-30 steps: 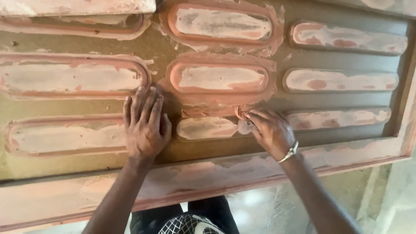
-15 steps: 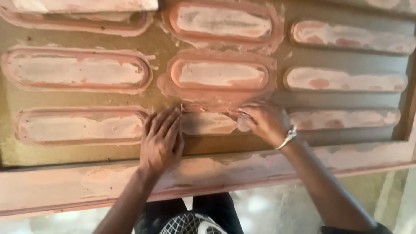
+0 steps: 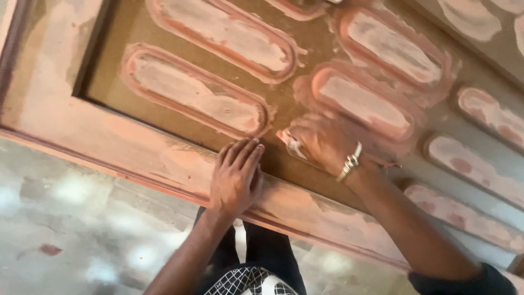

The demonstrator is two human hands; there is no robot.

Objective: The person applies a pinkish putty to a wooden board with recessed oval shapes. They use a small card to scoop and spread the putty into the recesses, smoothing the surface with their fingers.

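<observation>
A brown wooden door panel (image 3: 164,158) lies flat under me, with several raised oval fields smeared in pinkish-white filler. My left hand (image 3: 234,175) rests palm down on the door's near rail, fingers together and pointing up at the ovals. My right hand (image 3: 322,141), a metal bracelet (image 3: 349,162) on its wrist, presses on the panel just below one oval (image 3: 363,104). Its fingers pinch a small pale flat piece (image 3: 288,142); what kind of thing it is I cannot tell.
A grey mottled floor (image 3: 82,229) shows below the door's near edge. My legs in dark trousers (image 3: 267,248) stand against that edge, above a black-and-white checked thing (image 3: 245,281). More filler-coated ovals (image 3: 491,117) run off to the right.
The view has tilted and shifted, so the door now runs diagonally. My left hand slid right and down onto the near rail, closer to my right hand, which stays below the oval.
</observation>
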